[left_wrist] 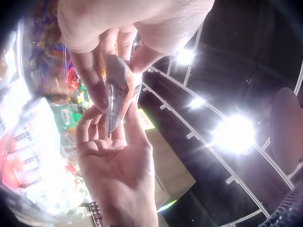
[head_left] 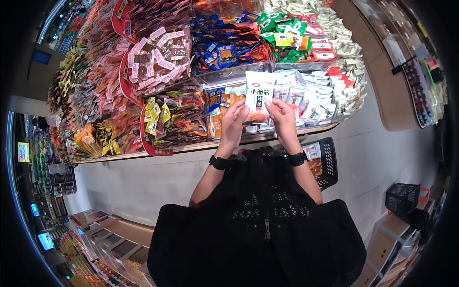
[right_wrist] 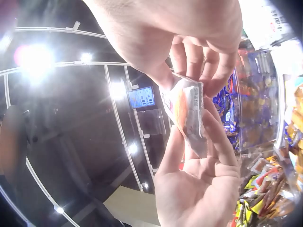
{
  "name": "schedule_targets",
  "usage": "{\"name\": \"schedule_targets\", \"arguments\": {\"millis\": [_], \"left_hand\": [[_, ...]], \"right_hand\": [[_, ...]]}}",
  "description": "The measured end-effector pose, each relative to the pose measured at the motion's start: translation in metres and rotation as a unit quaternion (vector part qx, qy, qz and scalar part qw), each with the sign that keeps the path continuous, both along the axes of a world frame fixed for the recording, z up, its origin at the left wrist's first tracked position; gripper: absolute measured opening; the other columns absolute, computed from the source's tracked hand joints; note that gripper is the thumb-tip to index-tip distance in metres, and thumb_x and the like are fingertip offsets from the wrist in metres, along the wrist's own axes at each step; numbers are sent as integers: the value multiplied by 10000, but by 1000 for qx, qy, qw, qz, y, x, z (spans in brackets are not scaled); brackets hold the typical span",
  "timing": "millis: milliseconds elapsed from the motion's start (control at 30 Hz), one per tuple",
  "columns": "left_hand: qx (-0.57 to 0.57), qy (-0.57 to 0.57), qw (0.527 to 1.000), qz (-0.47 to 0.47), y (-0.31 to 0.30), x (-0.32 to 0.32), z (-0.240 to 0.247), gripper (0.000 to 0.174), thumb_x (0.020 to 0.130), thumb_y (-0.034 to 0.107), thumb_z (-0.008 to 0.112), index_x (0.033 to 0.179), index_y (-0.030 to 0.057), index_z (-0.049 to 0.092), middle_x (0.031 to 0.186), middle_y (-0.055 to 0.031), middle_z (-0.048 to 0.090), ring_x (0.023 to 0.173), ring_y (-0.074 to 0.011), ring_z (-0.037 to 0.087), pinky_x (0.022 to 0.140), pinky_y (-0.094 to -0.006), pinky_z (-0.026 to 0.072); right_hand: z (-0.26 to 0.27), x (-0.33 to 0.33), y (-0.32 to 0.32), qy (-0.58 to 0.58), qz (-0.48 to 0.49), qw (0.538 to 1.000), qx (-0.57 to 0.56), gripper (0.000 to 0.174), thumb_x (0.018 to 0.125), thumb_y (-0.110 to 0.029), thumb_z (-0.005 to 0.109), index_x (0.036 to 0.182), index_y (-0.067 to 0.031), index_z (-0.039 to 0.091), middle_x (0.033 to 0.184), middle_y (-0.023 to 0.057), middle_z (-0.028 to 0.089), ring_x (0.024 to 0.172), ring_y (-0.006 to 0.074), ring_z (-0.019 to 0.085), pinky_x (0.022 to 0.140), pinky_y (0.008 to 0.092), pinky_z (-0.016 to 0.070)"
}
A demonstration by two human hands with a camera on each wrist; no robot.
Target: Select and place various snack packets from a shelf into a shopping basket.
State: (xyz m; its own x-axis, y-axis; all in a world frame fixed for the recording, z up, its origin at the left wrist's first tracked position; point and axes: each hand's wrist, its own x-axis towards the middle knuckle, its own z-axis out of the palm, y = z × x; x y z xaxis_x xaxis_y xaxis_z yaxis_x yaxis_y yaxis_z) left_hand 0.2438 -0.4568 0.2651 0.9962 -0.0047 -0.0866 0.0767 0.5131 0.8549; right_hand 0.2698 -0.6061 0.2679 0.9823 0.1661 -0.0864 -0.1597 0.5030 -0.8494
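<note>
That white snack pkt (head_left: 259,93) looks light, soft, prob. a bit slippery; best held by its sides, no hard squeeze. L hand (head_left: 232,128) & R hand (head_left: 286,126) pinch its low sides, thumbs vs. fingers, by the clear bin (head_left: 313,128).

I record the packet (head_left: 258,88) as white, printed with black characters, a small red mark near the top and an orange-red picture low on its face. I find the sachets (head_left: 160,53) brown with pink-and-white borders, the pouches (head_left: 224,56) deep blue with orange. I log the top (head_left: 248,258) as black with dull grey marks, the floor (head_left: 354,153) pale grey, and the screen (right_wrist: 142,97) blue with white figures.
</note>
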Motion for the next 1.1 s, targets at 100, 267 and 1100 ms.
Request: {"name": "schedule_targets", "arguments": {"millis": [100,267,1100], "left_hand": [[5,-17,1000,13,1,0,-2,375,915,114,525,1239,-55,438,1172,-150,565,1044,-154,561,856,-262,465],[-11,-21,1000,7,2,-1,5,384,904,113,537,1232,-59,437,1159,-154,566,1048,-162,559,866,-271,467],[-34,-27,999,4,5,-3,-1,376,913,99,530,1229,-80,432,1159,-166,560,1031,-159,562,877,-269,459]], "right_hand": [[2,-1,2,0,-7,1000,1,244,888,-160,614,1038,32,599,914,59,661,792,57,589,722,196,449],[2,-2,2,-4,-15,1000,-2,242,893,-157,607,1037,38,607,909,45,656,784,47,580,711,187,448],[-2,-6,3,2,-18,999,-49,251,902,-165,595,1040,45,612,887,32,649,750,31,557,671,176,436]]}}
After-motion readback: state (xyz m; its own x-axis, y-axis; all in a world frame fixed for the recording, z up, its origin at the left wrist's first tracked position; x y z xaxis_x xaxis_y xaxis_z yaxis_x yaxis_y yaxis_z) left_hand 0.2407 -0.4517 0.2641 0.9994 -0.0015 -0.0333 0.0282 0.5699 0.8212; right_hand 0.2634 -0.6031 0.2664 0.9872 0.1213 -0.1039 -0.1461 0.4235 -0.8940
